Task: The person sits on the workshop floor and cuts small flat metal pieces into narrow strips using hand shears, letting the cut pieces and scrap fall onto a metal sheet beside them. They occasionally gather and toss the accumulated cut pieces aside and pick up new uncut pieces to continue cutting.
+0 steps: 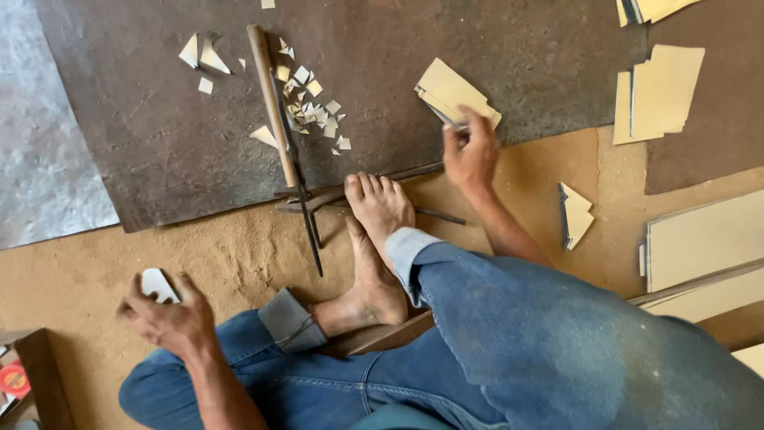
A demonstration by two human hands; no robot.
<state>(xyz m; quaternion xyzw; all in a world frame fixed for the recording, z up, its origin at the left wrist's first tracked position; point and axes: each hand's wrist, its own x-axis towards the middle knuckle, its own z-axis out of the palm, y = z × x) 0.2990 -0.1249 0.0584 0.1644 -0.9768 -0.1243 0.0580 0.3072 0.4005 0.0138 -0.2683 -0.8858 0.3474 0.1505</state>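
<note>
Clearly the right hand (pixel 471 153) is pinching the near corner of a card stack (pixel 455 94) lying just beyond it, while the left hand (pixel 169 317) is gripping a small white piece (pixel 157 283) well apart.

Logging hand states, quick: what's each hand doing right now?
Left hand: closed on a small pale cut piece.
Right hand: gripping a stack of tan sheets.

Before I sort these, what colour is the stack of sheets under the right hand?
Pale cream-yellow stack of sheets, clearest in the head view.
</note>
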